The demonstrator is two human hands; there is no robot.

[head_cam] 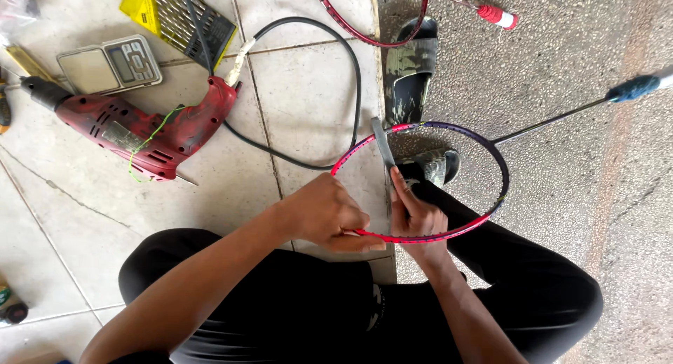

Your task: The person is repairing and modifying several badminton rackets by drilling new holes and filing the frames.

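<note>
I sit where pale floor tiles [308, 91] meet a rough speckled concrete floor [575, 196]. On the tiles lie a red electric drill [140, 129] with its black cord [329, 70] looping away, a small grey digital scale [110, 64] just behind it, and a yellow case of drill bits [184, 17] beside that. On the concrete a dark sandal [412, 66] rests by the edge, and another racket frame [392, 24] with a red grip lies across the seam.
</note>
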